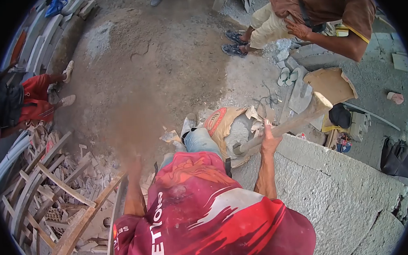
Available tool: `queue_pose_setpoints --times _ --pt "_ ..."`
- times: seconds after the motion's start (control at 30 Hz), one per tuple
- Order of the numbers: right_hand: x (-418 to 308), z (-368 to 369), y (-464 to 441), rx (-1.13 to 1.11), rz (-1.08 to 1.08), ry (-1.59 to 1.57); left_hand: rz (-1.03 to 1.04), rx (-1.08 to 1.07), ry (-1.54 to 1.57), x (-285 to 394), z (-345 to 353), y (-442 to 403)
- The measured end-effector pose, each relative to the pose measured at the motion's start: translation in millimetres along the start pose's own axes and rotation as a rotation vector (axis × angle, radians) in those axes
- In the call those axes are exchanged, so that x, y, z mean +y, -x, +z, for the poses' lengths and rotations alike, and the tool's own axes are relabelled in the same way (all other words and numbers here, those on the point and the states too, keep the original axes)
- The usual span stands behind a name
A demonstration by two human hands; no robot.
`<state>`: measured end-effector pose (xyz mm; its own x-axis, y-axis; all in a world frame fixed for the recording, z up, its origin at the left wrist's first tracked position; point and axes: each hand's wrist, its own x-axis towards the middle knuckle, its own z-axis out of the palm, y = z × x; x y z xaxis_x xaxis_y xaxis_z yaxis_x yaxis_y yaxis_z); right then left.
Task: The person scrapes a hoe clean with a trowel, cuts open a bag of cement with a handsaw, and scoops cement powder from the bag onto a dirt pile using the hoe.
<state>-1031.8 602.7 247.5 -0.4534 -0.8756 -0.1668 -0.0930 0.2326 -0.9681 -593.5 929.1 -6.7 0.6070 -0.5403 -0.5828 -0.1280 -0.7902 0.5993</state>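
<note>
My right hand [270, 141] is closed around a thick wooden handle [298, 121], thumb upward. The handle slants from beside my hip up to the right, where its pale, worn end looms large. Its lower end is dark, and I cannot tell what tool it belongs to. My left hand [133, 165] is out in front on the left, smeared by a brown blur, so its fingers do not show. Just beyond my legs lies a torn paper sack [221, 125] with grey powder [236, 134] spilling at its opening.
Broken wood [75, 217] is heaped at left. A rough concrete slab [327, 190] fills the right. One person [318, 10] stands ahead at right, another person [32, 102] sits at left. A grey shovel blade [300, 98], slippers [288, 77] and cardboard [331, 84] lie at right.
</note>
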Motion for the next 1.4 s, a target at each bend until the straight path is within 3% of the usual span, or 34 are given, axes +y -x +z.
queue_pose_setpoints --times 0.1,0.17,0.2,0.27,0.33,0.4,0.43,0.5,0.63,0.8,0.87,0.9,0.97,1.0,1.07,1.13,1.2,1.23,1.27,1.33,1.4 --pt "-32 -11 -7 0.043 0.021 0.007 0.052 0.045 0.036 -63 2 -6" --pt "-52 -10 -5 0.062 0.011 -0.024 0.074 -0.117 -0.104 -101 12 3" --pt "-51 -13 -2 0.063 -0.011 -0.016 0.081 -0.126 -0.083 -84 18 15" --pt "-34 -21 4 0.033 -0.019 -0.032 -0.394 -0.190 0.282 -21 12 62" --pt "-16 -29 13 -0.002 -0.044 -0.014 -0.408 -0.190 0.299 -26 20 66" --pt "7 -37 18 0.047 -0.046 -0.024 0.112 -0.313 -0.126 -33 21 64" --pt "19 -40 19 0.071 -0.042 -0.062 0.100 -0.301 -0.125 -31 18 66" --pt "27 -48 20 0.050 -0.063 -0.081 -0.170 -0.274 0.112 29 -2 79" --pt "11 -53 28 0.074 -0.097 -0.134 -0.252 -0.137 0.281 21 -22 70" --pt "-32 -58 43 0.102 -0.124 -0.204 -0.042 -0.005 0.175 -93 -23 18" --pt "-51 -56 52 0.120 -0.132 -0.190 0.174 0.184 -0.028 -138 -14 4" --pt "-57 -56 54 0.095 -0.148 -0.191 0.162 0.214 -0.016 -138 -18 8" --pt "-67 -54 60 0.044 -0.162 -0.194 0.208 0.050 -0.047 -121 -21 30" --pt "-74 -52 62 0.045 -0.174 -0.187 0.195 0.068 -0.036 -100 -23 45" --pt "-90 -48 66 0.029 -0.189 -0.176 -0.306 -0.091 0.110 -38 -38 77" --pt "-104 -39 68 0.029 -0.193 -0.154 -0.316 -0.120 0.229 -77 -24 68" --pt "-114 -28 65 0.014 -0.194 -0.143 -0.426 -0.133 0.292 -58 -24 71" --pt "-120 -19 64 0.013 -0.194 -0.126 0.036 -0.162 0.020 -137 4 43" --pt "-127 -6 63 0.000 -0.195 -0.127 0.029 -0.153 0.026 -116 -6 43" --pt "-142 22 61 -0.029 -0.167 -0.076 -0.274 -0.100 0.166 -45 -39 51" --pt "-150 56 55 -0.073 -0.168 -0.060 -0.263 0.037 0.184 -67 -35 18"
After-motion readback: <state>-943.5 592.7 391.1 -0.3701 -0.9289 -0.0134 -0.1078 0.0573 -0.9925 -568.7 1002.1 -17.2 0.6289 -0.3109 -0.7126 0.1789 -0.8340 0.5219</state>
